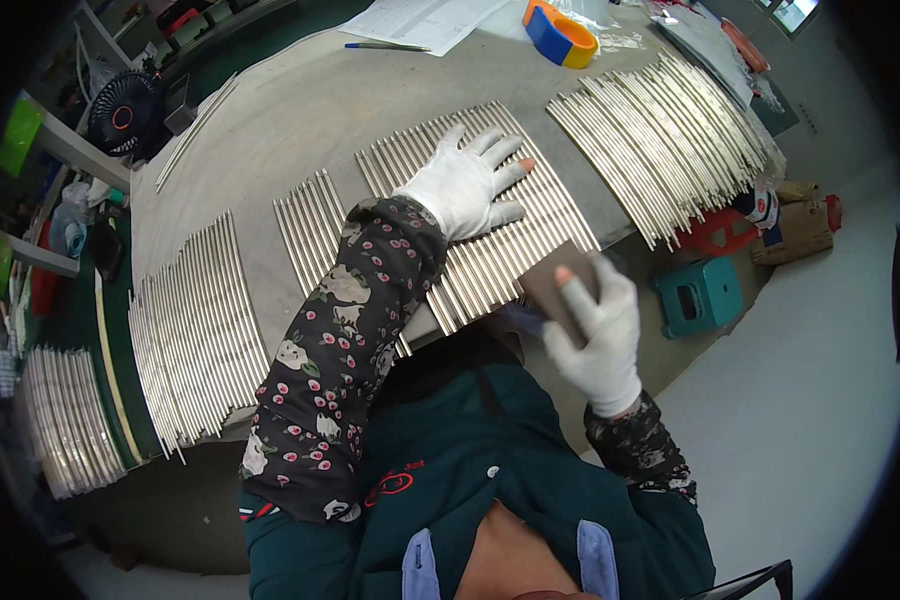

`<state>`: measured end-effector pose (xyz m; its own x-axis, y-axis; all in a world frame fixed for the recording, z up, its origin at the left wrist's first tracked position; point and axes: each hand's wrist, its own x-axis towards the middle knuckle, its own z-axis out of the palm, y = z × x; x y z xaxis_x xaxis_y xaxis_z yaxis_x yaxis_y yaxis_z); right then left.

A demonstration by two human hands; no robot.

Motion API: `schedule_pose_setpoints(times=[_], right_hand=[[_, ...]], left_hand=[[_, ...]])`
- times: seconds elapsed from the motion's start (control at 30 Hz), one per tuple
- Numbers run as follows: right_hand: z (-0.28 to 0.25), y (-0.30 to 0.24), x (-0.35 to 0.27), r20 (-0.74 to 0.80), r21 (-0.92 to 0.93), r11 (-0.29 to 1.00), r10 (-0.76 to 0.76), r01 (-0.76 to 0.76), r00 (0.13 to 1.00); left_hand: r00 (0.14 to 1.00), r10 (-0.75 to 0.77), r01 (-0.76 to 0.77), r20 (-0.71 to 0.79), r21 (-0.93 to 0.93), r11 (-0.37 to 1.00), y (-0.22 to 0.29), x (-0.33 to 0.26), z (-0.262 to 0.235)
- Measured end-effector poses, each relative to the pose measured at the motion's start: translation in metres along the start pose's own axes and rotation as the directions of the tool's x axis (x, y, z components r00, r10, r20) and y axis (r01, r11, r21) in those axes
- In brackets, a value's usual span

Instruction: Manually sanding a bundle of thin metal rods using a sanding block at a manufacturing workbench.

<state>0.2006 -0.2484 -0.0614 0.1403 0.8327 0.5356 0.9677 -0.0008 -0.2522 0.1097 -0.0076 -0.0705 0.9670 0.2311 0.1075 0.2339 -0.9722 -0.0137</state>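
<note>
A row of thin, shiny metal rods [548,215] lies side by side on the table in front of me. My left hand [457,188], in a white glove with a bare fingertip, rests flat on these rods with its fingers spread. In my right hand [610,335], also white-gloved, is a grey-brown rectangular block [552,287] that looks like a sanding block. Fingers and thumb grip it at the near right ends of the rods. Whether the block touches the rod ends is hard to tell. My left forearm partly covers a smaller group of rods [308,225].
More rods lie in a bundle [660,140] at the right and a group [198,330] at the left. On the grey table [300,110] are papers [425,22], a pen [388,47] and a blue-orange tape ring [560,35]. A teal stool [705,297] stands below right; a fan [125,112] is far left.
</note>
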Motion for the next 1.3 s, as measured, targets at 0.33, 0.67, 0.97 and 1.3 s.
schedule_pose_setpoints(times=[0.33,0.67,0.97,1.3], right_hand=[[-0.018,-0.02,-0.025,0.139,0.211,0.977,-0.051,0.02,0.989],[-0.01,-0.03,-0.031,0.263,0.238,0.971,-0.051,-0.013,0.964],[-0.015,-0.03,-0.019,0.146,0.285,0.954,-0.134,0.088,0.98],[0.0,-0.037,0.015,0.22,0.195,0.971,-0.179,0.137,0.959]], left_hand=[[0.957,-0.278,0.269,-0.078,-0.104,0.957,-0.042,-0.026,-0.021],[0.931,-0.35,0.366,0.107,-0.304,0.88,-0.075,-0.064,-0.012],[0.969,-0.233,0.24,0.076,-0.098,0.966,-0.056,-0.092,-0.036],[0.994,-0.11,0.109,0.026,0.013,0.994,-0.028,-0.091,-0.014]])
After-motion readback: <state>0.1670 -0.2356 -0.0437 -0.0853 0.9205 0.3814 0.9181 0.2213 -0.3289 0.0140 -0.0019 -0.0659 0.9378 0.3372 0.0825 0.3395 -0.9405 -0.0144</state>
